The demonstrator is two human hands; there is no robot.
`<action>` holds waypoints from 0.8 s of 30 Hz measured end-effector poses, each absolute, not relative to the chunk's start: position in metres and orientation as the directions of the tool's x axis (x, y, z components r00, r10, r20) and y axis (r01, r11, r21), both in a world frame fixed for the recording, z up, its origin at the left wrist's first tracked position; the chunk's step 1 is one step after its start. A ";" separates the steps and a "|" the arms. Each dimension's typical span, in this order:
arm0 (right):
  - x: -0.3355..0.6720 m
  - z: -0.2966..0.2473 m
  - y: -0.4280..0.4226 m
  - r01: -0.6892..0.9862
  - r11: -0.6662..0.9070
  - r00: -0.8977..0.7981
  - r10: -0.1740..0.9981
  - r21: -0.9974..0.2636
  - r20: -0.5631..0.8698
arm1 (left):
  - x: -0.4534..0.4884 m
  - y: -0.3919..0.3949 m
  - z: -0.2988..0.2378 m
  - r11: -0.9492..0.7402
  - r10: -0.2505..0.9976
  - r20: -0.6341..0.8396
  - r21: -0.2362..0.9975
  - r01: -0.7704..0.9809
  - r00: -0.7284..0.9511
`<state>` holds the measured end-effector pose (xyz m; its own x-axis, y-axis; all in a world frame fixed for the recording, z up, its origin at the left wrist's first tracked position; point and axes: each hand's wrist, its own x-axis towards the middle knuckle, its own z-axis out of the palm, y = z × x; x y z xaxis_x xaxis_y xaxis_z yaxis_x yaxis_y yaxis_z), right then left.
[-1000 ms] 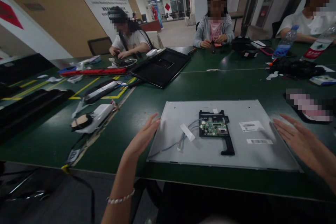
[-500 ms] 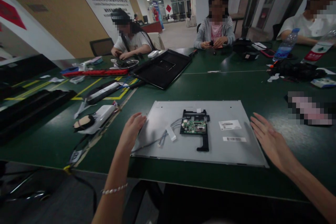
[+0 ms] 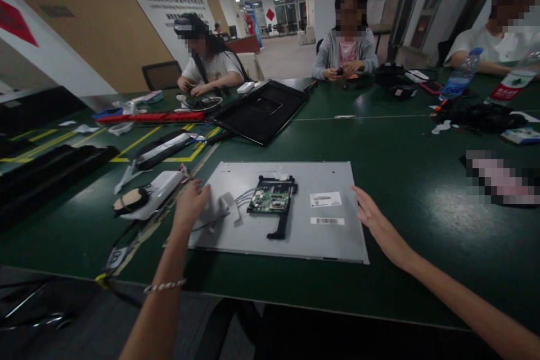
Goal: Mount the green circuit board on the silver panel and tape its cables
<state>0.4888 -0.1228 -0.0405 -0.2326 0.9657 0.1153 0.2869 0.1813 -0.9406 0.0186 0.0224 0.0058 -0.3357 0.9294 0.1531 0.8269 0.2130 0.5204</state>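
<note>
A flat grey display panel [image 3: 333, 244] lies on the green table, its back facing up. A green circuit board [image 3: 270, 201] in a black bracket [image 3: 278, 228] is fixed near its middle, and thin grey cables [image 3: 217, 219] run left from it. My left hand [image 3: 193, 202] is at the panel's left edge, open, its fingers partly hidden from me. Along the right edge rests my right hand [image 3: 373, 216], open, with fingers stretched out and fingertips against the side. Two white labels [image 3: 325, 199] are stuck on the panel's right half.
Behind the panel lies a black monitor frame [image 3: 265, 112]. At left are a white device with a strap [image 3: 147, 194] and long black parts [image 3: 54, 174]. A phone [image 3: 502, 180] lies at right; bottles [image 3: 459, 76] stand beyond. Several people sit across the table.
The panel has slid left across the table with its circuit board and cables. Both my hands have moved left with it, staying at its two side edges.
</note>
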 end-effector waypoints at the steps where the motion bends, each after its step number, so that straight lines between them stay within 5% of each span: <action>1: 0.486 -0.040 -0.121 0.309 0.198 -0.255 0.959 -0.930 0.120 | 0.018 0.023 0.006 0.245 0.929 0.138 0.466 0.850 -0.343; 5: 0.480 -0.038 -0.112 0.405 0.253 -0.336 0.935 -0.878 0.114 | 0.017 0.021 0.006 0.277 0.933 0.138 0.314 0.908 -0.332; 11: 0.480 -0.024 -0.109 0.593 0.319 -0.418 0.907 -0.739 0.056 | 0.011 0.023 -0.001 0.234 0.930 0.219 0.268 0.935 -0.295; 17: 0.474 -0.028 -0.116 0.685 0.412 -0.476 0.878 -0.601 0.059 | 0.066 -0.007 0.018 -0.134 0.886 0.462 0.347 0.928 -0.045; 20: 0.469 -0.035 -0.118 0.707 0.499 -0.521 0.847 -0.501 0.108 | 0.113 -0.040 0.026 -0.331 0.931 0.284 0.389 0.860 0.229; 24: 0.468 -0.039 -0.118 0.723 0.524 -0.534 0.837 -0.451 0.116 | 0.151 -0.067 0.014 -0.383 0.922 0.049 0.265 0.885 0.384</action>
